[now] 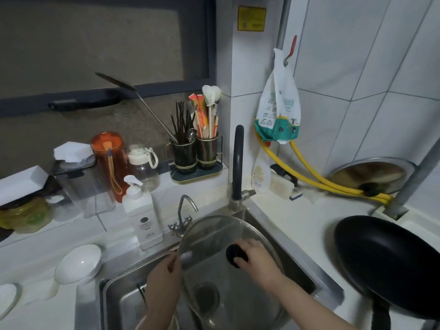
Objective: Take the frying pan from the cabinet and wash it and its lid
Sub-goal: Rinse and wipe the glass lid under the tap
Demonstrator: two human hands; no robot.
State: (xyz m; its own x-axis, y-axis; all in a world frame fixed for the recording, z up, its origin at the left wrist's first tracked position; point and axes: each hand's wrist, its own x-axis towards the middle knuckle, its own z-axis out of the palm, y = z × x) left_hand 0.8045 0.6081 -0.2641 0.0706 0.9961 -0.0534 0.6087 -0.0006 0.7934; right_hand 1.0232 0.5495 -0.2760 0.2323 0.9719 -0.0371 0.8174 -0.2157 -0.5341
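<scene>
A round glass lid (214,236) with a metal rim is held tilted over the steel sink (112,298). My right hand (252,254) grips its black knob (232,253). My left hand (166,270) pinches the lid's left rim, with something pale by the fingers behind the glass. The black frying pan (385,265) rests on the white counter to the right of the sink, its handle pointing toward me.
A black tap (238,163) and a small chrome tap (185,210) stand behind the sink. A white soap pump bottle (142,215), jars, a utensil holder (197,153) and white bowls (78,263) fill the left counter. Another lid (371,175) leans on the right wall behind yellow hoses.
</scene>
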